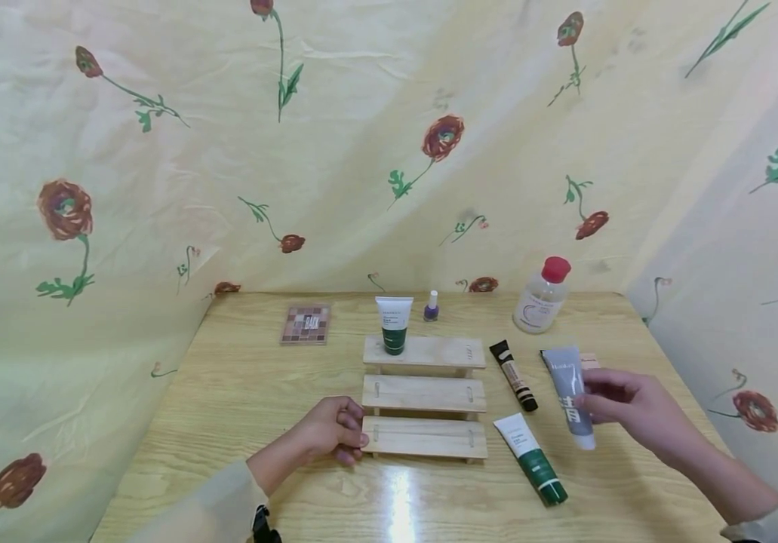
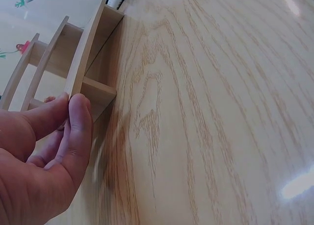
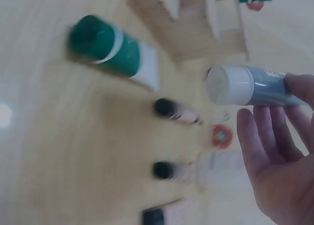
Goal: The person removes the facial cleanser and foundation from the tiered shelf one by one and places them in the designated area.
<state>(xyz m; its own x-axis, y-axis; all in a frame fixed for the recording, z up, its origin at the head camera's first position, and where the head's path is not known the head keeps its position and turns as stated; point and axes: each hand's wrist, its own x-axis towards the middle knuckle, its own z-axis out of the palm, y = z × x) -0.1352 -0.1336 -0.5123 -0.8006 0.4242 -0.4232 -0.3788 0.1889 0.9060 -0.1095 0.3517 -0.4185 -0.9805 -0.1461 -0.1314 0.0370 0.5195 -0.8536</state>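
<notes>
A pale wooden rack with three stepped shelves (image 1: 422,394) stands on the table. My left hand (image 1: 330,431) pinches the left end of its lowest shelf; in the left wrist view, thumb and forefinger close on the board's edge (image 2: 78,72). A grey-blue squeeze tube (image 1: 567,388) with a white cap (image 3: 230,85) is held up off the table by my right hand (image 1: 622,403), its cap end tilted toward me. On the top shelf a white-and-green tube (image 1: 395,324) stands upright. Another white-and-green tube (image 1: 531,458) lies right of the rack.
A slim black tube (image 1: 514,375) lies between the rack and my right hand. Behind are a clear bottle with red cap (image 1: 539,303), a purple nail polish bottle (image 1: 432,308) and an eyeshadow palette (image 1: 305,324). A pinkish item (image 1: 588,361) is partly hidden. Floral cloth (image 1: 361,151) hangs behind.
</notes>
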